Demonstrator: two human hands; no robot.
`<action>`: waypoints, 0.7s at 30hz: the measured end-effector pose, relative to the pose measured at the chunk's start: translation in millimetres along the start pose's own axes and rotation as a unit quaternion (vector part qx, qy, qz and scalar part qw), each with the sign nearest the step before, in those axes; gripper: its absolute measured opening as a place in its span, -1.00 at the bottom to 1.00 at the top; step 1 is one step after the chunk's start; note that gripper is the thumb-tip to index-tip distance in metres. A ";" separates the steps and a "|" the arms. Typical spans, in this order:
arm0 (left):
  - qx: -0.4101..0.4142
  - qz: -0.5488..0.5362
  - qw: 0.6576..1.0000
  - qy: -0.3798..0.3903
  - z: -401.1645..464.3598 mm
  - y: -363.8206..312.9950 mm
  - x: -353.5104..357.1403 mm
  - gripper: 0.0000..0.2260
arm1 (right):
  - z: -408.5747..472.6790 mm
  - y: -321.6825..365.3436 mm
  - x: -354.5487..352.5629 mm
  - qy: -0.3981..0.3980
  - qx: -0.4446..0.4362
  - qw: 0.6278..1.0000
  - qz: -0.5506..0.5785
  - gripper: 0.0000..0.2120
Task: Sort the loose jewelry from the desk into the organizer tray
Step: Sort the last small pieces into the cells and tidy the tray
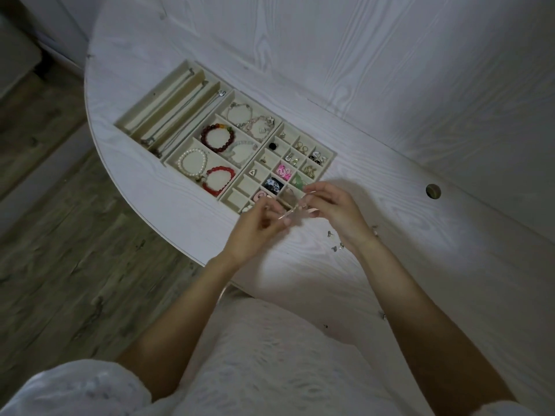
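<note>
A cream organizer tray (168, 163) lies on the white desk, with long slots at the left, bracelet compartments in the middle and a grid of small cells at the right. Bead bracelets and earrings fill many cells. My left hand (258, 228) and my right hand (333, 207) hover over the tray's near right corner. Together they pinch a pale, translucent, blurred piece of jewelry (292, 210) stretched between their fingertips. What kind of piece it is I cannot tell.
A few small loose metal pieces (335, 243) lie on the desk just right of my right wrist, and more specks (382, 315) nearer the desk edge. A round cable hole (433, 191) sits at the right. The desk's curved edge drops to wood floor on the left.
</note>
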State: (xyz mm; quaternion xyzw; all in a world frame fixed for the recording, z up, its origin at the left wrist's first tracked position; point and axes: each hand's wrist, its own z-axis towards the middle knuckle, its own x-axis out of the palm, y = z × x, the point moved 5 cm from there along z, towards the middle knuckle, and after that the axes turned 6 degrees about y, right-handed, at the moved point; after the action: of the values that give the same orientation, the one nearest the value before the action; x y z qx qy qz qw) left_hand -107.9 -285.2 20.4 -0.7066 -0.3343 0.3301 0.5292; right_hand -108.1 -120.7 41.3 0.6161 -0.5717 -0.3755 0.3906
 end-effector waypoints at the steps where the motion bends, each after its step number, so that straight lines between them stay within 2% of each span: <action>1: 0.016 0.045 0.999 0.004 -2.6 0.1 -15.5 -0.83 | 5.5 0.3 7.3 0.004 0.003 1.000 -0.024 -0.86; 4: 0.070 0.227 0.971 0.003 -3.0 1.0 -60.8 -0.76 | 20.8 -0.4 33.9 0.021 0.008 0.996 -0.085 -0.89; 7: 0.087 0.334 0.939 0.006 7.2 5.9 -97.3 -0.84 | 38.2 -1.4 63.4 0.025 -0.011 0.987 -0.156 -0.93; 13: 0.151 0.444 0.883 0.030 25.5 16.2 -119.2 -0.86 | 56.1 -2.0 99.7 0.006 -0.054 0.968 -0.244 -0.93; 17: 0.149 0.472 0.868 0.040 28.0 21.4 -123.0 -0.79 | 56.0 -4.4 105.5 0.005 -0.052 0.954 -0.295 -0.81; 21: 0.138 0.465 0.874 0.032 24.2 26.1 -129.2 -0.74 | 55.3 -0.6 102.2 -0.022 -0.099 0.910 -0.401 -0.80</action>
State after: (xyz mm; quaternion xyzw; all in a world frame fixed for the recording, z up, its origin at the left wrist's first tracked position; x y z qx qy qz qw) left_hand -196.7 -384.3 4.3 -0.7103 0.0991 0.5585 0.4167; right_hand -151.5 -225.5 16.2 0.7432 -0.2446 -0.5687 0.2537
